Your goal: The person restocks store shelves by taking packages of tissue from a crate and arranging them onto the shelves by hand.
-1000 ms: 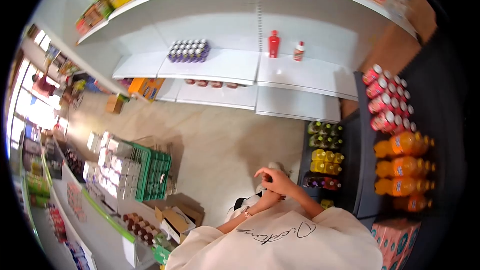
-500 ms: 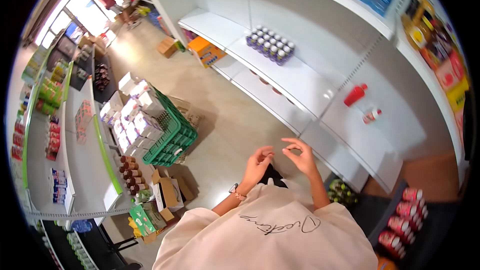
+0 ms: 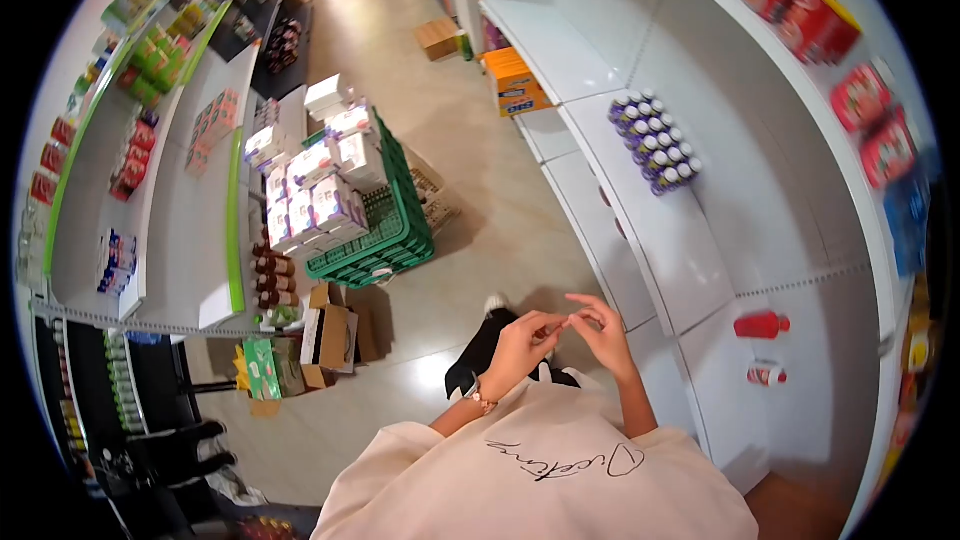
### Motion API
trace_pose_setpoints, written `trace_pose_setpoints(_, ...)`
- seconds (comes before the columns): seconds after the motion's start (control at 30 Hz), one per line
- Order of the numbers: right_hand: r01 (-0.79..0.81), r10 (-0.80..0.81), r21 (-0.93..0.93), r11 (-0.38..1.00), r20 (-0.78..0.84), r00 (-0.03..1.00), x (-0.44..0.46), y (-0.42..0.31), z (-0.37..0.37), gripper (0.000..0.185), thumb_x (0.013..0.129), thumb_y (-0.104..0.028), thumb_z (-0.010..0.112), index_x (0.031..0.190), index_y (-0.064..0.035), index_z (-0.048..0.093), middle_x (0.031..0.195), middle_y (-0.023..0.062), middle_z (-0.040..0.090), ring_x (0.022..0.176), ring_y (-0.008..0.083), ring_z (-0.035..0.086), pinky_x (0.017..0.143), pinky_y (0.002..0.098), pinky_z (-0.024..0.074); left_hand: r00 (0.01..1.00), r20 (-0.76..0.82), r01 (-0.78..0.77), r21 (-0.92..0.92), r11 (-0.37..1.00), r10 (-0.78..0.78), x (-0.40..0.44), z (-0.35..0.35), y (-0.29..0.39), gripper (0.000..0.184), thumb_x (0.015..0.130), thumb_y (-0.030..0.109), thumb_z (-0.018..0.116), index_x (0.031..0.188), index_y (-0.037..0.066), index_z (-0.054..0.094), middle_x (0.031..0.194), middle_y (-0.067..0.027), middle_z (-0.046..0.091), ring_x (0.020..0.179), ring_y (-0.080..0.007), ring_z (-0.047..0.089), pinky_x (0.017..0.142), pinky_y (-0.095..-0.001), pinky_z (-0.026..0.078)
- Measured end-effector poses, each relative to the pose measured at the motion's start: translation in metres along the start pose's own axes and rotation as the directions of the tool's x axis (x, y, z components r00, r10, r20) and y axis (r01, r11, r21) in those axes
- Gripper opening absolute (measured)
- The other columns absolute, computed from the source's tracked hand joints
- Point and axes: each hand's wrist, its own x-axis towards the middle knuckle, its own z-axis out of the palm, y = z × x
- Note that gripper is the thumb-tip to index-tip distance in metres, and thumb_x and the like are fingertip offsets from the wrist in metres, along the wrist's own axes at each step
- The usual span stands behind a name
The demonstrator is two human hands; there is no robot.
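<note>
Over the lap, in front of the beige shirt (image 3: 560,460), my two hands meet at the fingertips. My left hand (image 3: 522,348), with a bracelet at its wrist, has its fingers bent and pressed together; whatever may be between them is too small to make out. My right hand (image 3: 602,336) touches it, with one finger stretched out apart and no object visible in it. Nearest on the right is a white shelf (image 3: 690,280). It carries a pack of purple bottles with white caps (image 3: 655,142), a red bottle (image 3: 762,325) and a small red-and-white bottle (image 3: 767,375).
A green crate (image 3: 408,210) of white cartons (image 3: 318,202) stands on the floor at left. Open cardboard boxes (image 3: 328,340) lie by the left shelving (image 3: 222,230). An orange box (image 3: 515,83) sits at the far shelf end; another cardboard box (image 3: 437,39) is in the aisle.
My view has turned right, so shelves and crate appear shifted. My hands have come together from slightly apart, fingertips now touching. A shoe and dark trouser leg now show below.
</note>
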Motion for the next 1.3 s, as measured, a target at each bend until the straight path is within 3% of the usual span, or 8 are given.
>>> trace_pose_setpoints(0.17,-0.027,0.067,-0.158,0.987,0.256,0.964,0.092,-0.022,0.016,0.03,0.089,-0.012,0.062,0.118,-0.0024,0.062,0.088,0.0066,0.068,0.082,0.0112,0.064,0.076,0.0256,0.0491,0.993,-0.105,0.061,-0.019,0.998,-0.063,0.048,-0.04,-0.024,0.021,0.081,0.006,0.067,0.102,0.004,0.068,0.087,-0.0099,0.066,0.071,-0.0185,0.064,0.066,-0.0288,0.053)
trace_pose_setpoints(0.37,0.028,0.071,-0.316,0.948,0.298,0.952,0.222,-0.048,0.058,0.032,0.089,-0.021,0.064,0.118,-0.0072,0.063,0.075,0.0054,0.068,0.077,0.0109,0.065,0.073,0.0283,0.0478,0.99,-0.144,-0.006,-0.01,1.0,0.004,0.146,-0.118,-0.045,0.017,0.079,0.008,0.068,0.096,0.004,0.069,0.083,-0.0101,0.069,0.072,-0.0235,0.067,0.067,-0.033,0.053)
trace_pose_setpoints(0.5,0.044,0.068,-0.306,0.951,0.345,0.936,0.302,-0.08,0.096,0.032,0.09,-0.023,0.063,0.117,-0.008,0.063,0.075,0.0069,0.068,0.078,0.0116,0.066,0.073,0.0275,0.0471,0.962,-0.25,-0.074,0.161,0.984,0.113,0.208,-0.181,-0.044,0.014,0.075,0.008,0.068,0.088,0.005,0.071,0.084,-0.0086,0.07,0.074,-0.0265,0.066,0.067,-0.0347,0.053)
trace_pose_setpoints(0.7,0.098,0.077,-0.326,0.94,0.483,0.872,0.397,-0.114,0.164,0.032,0.09,-0.023,0.063,0.118,-0.0079,0.063,0.082,0.0088,0.069,0.08,0.0147,0.067,0.074,0.028,0.0483,0.868,-0.412,-0.133,0.346,0.929,0.278,0.257,-0.266,-0.053,0.015,0.074,0.007,0.072,0.089,0.007,0.069,0.079,-0.0071,0.069,0.071,-0.0218,0.065,0.061,-0.0316,0.052)
trace_pose_setpoints(0.77,0.142,0.016,-0.241,0.96,0.553,0.833,0.419,-0.105,0.186,0.034,0.089,-0.027,0.063,0.118,-0.0086,0.063,0.085,0.0102,0.069,0.08,0.0171,0.067,0.074,0.0296,0.049,0.838,-0.481,-0.048,0.403,0.914,0.256,0.26,-0.287,-0.061,0.017,0.074,0.008,0.072,0.09,0.008,0.068,0.079,-0.0063,0.068,0.07,-0.0215,0.065,0.061,-0.0316,0.051)
trace_pose_setpoints(0.97,0.413,-0.021,-0.395,0.821,0.701,0.712,0.457,-0.091,0.246,0.041,0.086,-0.036,0.064,0.117,-0.0092,0.061,0.085,0.0139,0.068,0.08,0.0268,0.066,0.071,0.0357,0.0503,0.793,-0.597,0.223,0.472,0.853,0.124,0.257,-0.318,-0.085,0.037,0.072,0.013,0.074,0.107,0.013,0.062,0.076,-0.0032,0.066,0.072,-0.0224,0.064,0.07,-0.0348,0.049)
trace_pose_setpoints(1.13,0.412,-0.021,-0.342,0.844,0.748,0.663,0.47,-0.076,0.28,0.039,0.088,-0.036,0.062,0.116,-0.0092,0.061,0.083,0.0136,0.066,0.078,0.0273,0.065,0.071,0.0363,0.0503,0.722,-0.687,0.329,0.441,0.835,0.079,0.252,-0.33,-0.099,0.042,0.072,0.014,0.075,0.111,0.011,0.06,0.081,-0.001,0.066,0.081,-0.0196,0.062,0.087,-0.0373,0.041)
trace_pose_setpoints(1.3,0.397,0.011,-0.301,0.867,0.809,0.588,0.498,-0.066,0.305,0.038,0.089,-0.035,0.061,0.117,-0.0094,0.06,0.083,0.0117,0.065,0.082,0.0265,0.063,0.071,0.0366,0.0497,0.592,-0.806,0.46,0.318,0.829,-0.019,0.263,-0.343,-0.117,0.037,0.073,0.015,0.074,0.107,0.012,0.06,0.083,0.0011,0.065,0.084,-0.0161,0.062,0.094,-0.0413,0.035)
